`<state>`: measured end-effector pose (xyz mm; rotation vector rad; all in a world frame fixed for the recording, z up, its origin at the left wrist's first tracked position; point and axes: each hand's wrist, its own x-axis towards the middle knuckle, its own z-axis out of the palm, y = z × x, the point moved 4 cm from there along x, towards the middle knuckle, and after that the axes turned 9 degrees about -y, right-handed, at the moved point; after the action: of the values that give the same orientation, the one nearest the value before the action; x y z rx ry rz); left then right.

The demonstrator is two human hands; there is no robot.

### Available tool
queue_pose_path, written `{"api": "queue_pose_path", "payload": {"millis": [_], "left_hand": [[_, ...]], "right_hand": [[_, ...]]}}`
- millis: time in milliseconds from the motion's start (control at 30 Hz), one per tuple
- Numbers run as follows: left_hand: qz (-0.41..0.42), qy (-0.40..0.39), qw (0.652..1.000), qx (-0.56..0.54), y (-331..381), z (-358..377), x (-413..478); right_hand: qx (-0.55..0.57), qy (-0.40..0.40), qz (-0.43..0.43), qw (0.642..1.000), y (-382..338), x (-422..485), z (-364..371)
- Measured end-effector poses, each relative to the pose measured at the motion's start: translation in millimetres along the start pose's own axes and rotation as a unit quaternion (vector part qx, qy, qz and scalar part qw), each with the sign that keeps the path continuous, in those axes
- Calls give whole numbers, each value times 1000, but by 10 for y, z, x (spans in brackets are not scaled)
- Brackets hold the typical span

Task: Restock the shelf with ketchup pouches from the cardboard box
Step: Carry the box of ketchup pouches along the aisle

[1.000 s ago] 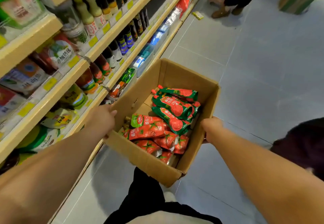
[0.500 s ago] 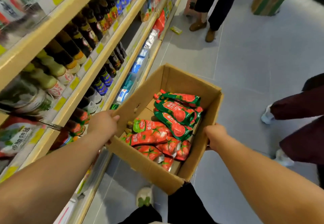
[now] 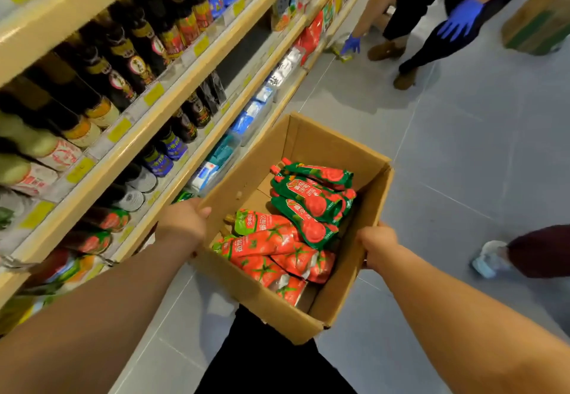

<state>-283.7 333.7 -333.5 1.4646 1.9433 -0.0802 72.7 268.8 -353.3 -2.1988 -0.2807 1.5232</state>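
I hold an open cardboard box (image 3: 311, 140) in the air in front of me, above the grey floor. My left hand (image 3: 183, 219) grips its left wall and my right hand (image 3: 377, 244) grips its right wall. Inside lie several ketchup pouches: red ones (image 3: 271, 244) with tomato prints toward me and green-and-red ones (image 3: 311, 199) stacked toward the far right. The wooden shelf (image 3: 172, 91) runs along my left, and similar red pouches (image 3: 92, 240) sit on its lower level beside my left forearm.
Dark sauce bottles (image 3: 132, 54) and blue packets (image 3: 243, 122) fill the shelf levels. A person in blue gloves (image 3: 461, 18) bends down at the shelf's far end. Another person's leg and shoe (image 3: 493, 257) stand at the right. A second carton (image 3: 536, 20) sits at the top right.
The view has tilted up along the aisle while I carry the box forward. The person ahead now bends toward the floor, and the leg at the right has come closer.
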Motion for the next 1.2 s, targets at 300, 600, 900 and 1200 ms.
{"api": "queue_pose_path", "payload": {"millis": [300, 600, 900, 1200], "left_hand": [[-28, -14, 999, -24, 4, 274, 898], [-85, -1, 995, -50, -407, 1200, 1636], [-102, -4, 995, 5, -879, 2227, 2406], [-138, -3, 988, -70, -1537, 2964, 3011]], "right_hand": [[16, -5, 27, 1000, -99, 966, 384], [-3, -36, 14, 999, 169, 2167, 787], [-26, -51, -6, 998, 709, 3388, 1232], [-11, -76, -40, 996, 1193, 4242, 1763]]}}
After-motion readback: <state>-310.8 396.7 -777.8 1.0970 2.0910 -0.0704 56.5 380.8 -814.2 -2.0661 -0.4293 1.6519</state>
